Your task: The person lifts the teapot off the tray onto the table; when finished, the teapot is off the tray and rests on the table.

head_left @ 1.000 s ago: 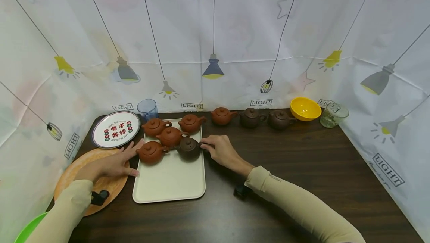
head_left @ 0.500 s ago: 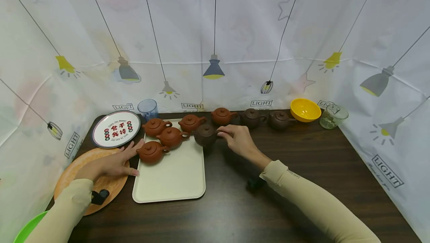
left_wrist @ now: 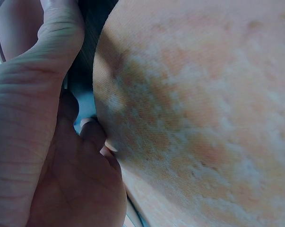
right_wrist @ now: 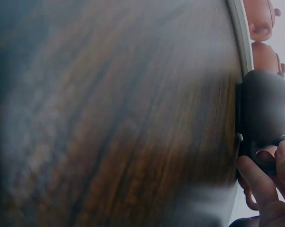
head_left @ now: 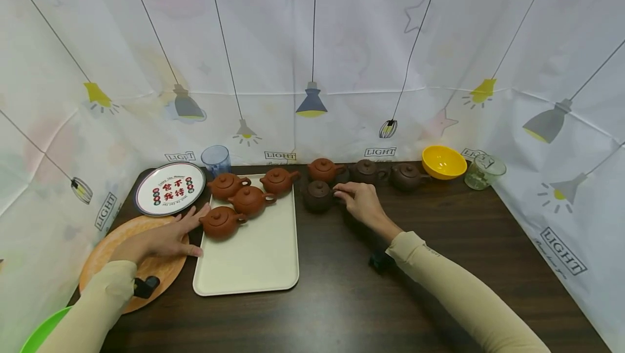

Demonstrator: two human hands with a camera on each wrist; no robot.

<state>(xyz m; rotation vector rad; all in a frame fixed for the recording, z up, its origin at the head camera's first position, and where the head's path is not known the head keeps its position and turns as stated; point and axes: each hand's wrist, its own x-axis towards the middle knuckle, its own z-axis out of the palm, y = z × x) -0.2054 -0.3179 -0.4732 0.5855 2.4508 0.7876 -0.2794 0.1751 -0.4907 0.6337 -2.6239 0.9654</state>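
With thumb and fingers my right hand [head_left: 363, 204] pinches the handle of a dark brown teapot [head_left: 317, 197], upright just right of the tray. In the right wrist view the dark teapot [right_wrist: 266, 106] is at table level, its base touching or very close to the wood. My left hand [head_left: 163, 239] lies with spread fingers over a round orange mat [head_left: 168, 274], its fingertips near the tray's left edge. Several reddish-brown teapots [head_left: 249, 201] stand in the back half of the cream tray [head_left: 249, 266]. In the left wrist view the left hand [left_wrist: 43, 137] is beside the mat.
Along the back stand a reddish teapot [head_left: 322, 169], two dark teapots [head_left: 365, 172], a yellow bowl [head_left: 443, 163] and a clear glass [head_left: 483, 171]. A blue glass [head_left: 216, 160] and a white plate with red characters [head_left: 170, 189] are at back left. A green rim [head_left: 44, 328] shows lower left.
My right hand has carried the dark teapot from the tray, up over its right edge, and down to the table beside it. The left hand has stayed in place.
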